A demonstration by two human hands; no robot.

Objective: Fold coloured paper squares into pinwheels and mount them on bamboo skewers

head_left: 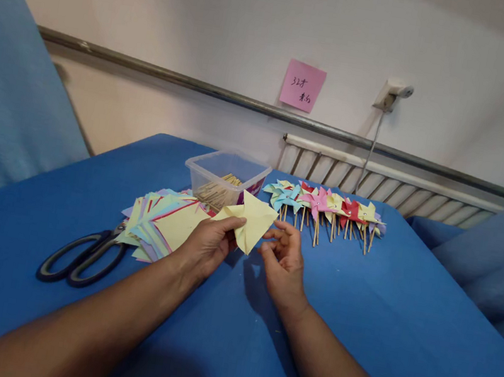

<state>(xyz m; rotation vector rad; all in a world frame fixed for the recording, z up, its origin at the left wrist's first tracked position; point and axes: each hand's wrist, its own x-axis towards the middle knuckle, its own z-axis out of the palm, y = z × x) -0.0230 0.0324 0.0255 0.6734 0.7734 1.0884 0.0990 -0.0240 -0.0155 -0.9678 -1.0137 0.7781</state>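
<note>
A yellow paper pinwheel [254, 219], its corners folded inward and no stick visible on it, is pinched by my left hand [211, 242] above the table. My right hand [285, 259] is just to the right of the paper, fingers curled and apart, with nothing visible in them. Left of my left hand lies a fanned stack of coloured paper sheets [169, 220]. Scissors [84, 256] with dark handles rest beside the stack, their blades hidden under the paper.
Behind the paper stands a clear plastic box [197, 173] of thin wooden sticks [220, 191]. Several finished pinwheels [321, 204] lie in a row at the back right. A blue cloth [376, 336] covers the table; a radiator [345, 173] and rail [192, 82] line the wall.
</note>
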